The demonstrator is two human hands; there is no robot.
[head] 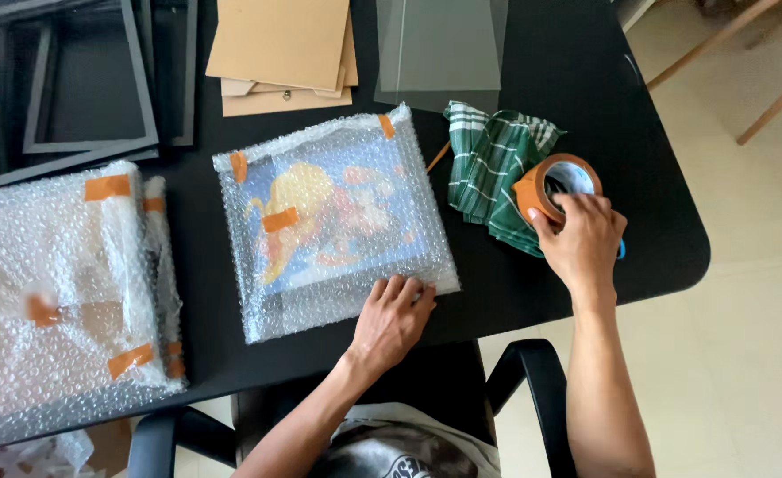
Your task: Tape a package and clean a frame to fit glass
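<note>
Both forearms are bare with no sleeves, and a grey printed shirt [408,447] covers the torso.

A single head-worn camera looks almost straight down from above the seated person, close enough that the black table [577,80] fills most of the frame. The view faces forward toward twelve o'clock, where the table's far side runs out of the top edge. The person's lap and the chair [532,372] sit at six o'clock, directly under the lens. Pale floor [754,354] shows from two to five o'clock. At nine o'clock the table runs past the frame's edge. There is no second view to overlap with.
</note>
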